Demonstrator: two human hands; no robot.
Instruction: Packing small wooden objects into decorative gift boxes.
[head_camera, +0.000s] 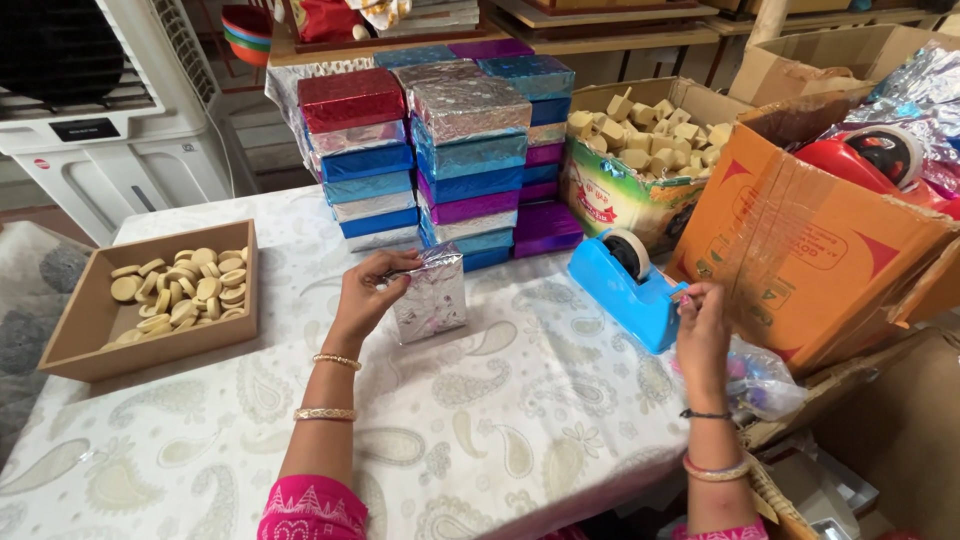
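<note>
Mid-wrap, taping stage by the look of it: silver foil-wrapped box (430, 292) standing upright near table middle, just in front of the stack of wrapped boxes (450, 140). Left hand (368, 290) grip closed on box's upper left edge, pinning foil. Right hand (703, 322) at blue tape dispenser (630, 285) near right table edge, fingertips pinched narrow at its front; tape strip too small to confirm. Next likely needs tape pulled, cut, pressed over seam.

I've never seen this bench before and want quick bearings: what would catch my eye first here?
The stack of shiny foil-wrapped boxes in red, blue, silver and purple at the table's back. In front of it, the left hand holds a silver-wrapped box on end, while the right hand is at the bright blue tape dispenser. A cardboard tray of pale round pieces sits far left.
</note>
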